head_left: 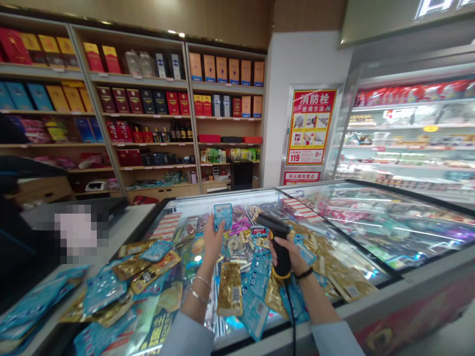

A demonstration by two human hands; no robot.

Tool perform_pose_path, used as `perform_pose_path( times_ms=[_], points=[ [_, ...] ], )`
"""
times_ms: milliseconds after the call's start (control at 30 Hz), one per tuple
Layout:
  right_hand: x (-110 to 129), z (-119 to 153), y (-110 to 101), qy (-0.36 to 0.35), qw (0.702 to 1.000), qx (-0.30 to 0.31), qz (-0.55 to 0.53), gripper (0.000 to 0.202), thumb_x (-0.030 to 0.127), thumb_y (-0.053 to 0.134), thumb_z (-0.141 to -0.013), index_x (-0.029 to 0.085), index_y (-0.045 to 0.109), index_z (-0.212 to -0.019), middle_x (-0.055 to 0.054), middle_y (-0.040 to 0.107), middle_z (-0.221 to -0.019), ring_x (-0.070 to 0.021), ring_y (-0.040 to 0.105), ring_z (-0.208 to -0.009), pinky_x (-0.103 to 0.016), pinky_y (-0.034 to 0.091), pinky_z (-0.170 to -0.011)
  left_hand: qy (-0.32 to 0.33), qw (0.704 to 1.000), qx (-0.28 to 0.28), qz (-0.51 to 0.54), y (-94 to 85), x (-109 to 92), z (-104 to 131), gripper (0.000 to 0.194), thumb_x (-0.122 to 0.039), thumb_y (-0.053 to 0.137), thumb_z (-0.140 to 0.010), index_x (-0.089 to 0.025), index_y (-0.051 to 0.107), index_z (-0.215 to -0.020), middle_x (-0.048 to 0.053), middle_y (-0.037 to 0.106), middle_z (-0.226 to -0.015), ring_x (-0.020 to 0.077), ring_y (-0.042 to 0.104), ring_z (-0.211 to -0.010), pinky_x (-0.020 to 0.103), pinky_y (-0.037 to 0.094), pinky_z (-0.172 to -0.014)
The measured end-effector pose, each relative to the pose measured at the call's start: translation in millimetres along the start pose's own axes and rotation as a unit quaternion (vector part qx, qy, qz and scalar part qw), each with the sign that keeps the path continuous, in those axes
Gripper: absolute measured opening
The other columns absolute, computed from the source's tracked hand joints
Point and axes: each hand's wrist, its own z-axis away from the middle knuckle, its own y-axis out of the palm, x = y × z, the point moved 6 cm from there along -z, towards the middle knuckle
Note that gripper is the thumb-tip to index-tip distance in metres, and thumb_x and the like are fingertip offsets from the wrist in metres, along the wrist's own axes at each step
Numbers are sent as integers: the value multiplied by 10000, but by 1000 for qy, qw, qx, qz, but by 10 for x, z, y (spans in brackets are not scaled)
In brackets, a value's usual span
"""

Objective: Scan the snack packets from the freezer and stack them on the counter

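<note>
My left hand (214, 238) pinches a small blue snack packet (223, 215), held upright above the freezer's glass top with its printed side toward me. In my right hand (287, 252) is a black handheld barcode scanner (282, 242) with a yellow rim at its base. Its head points left toward the packet, and its cable (291, 316) runs down to the front edge. Beneath and between my hands lie gold packets (230, 289) and blue packets (256, 311) on the glass. A heap of mixed gold and blue packets (144, 272) is to the left of my left arm.
A chest freezer (404, 284) with a glass top stretches right. More blue packets (40, 299) lie on the counter at left, near a dark-clothed person (18, 237). Behind stand shelves (156, 79) of boxed goods, a red hydrant sign (311, 126) and a lit display fridge (411, 128).
</note>
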Motion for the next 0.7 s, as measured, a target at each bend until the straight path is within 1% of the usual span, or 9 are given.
perform_pose_path(
  times_ms=[167, 300, 533, 700],
  points=[
    [-40, 32, 52, 18, 999, 32, -2, 337, 441, 755, -782, 173, 634, -947, 32, 606, -519, -126, 534, -340, -225, 435, -347, 13, 1000, -16, -7, -13, -63, 19, 380, -441, 604, -867, -189, 587, -1150, 108, 691, -1117, 261, 643, -1078, 410, 489, -1003],
    [-40, 56, 96, 26, 999, 46, 2, 344, 445, 762, -776, 165, 649, -941, 28, 600, -508, -123, 530, -343, -220, 432, -351, 20, 1000, -10, -11, 7, -113, 51, 377, -440, 566, -882, -186, 575, -1161, 115, 690, -1118, 258, 650, -1049, 409, 487, -993],
    [-49, 80, 109, 41, 997, 68, -7, 362, 446, 777, -758, 168, 639, -945, 21, 608, -522, -135, 537, -346, -235, 430, -346, 7, 1000, -6, -27, 12, -94, 61, 385, -395, 585, -888, -199, 588, -1219, 110, 691, -1176, 254, 636, -1110, 399, 474, -1023],
    [-42, 114, 146, 48, 996, 80, -16, 351, 442, 773, -761, 167, 645, -938, 20, 601, -516, -131, 537, -350, -231, 432, -357, 1, 999, 1, -33, 18, -79, 70, 415, -405, 588, -893, -193, 582, -1250, 116, 702, -1146, 256, 657, -1051, 392, 498, -972]
  ],
)
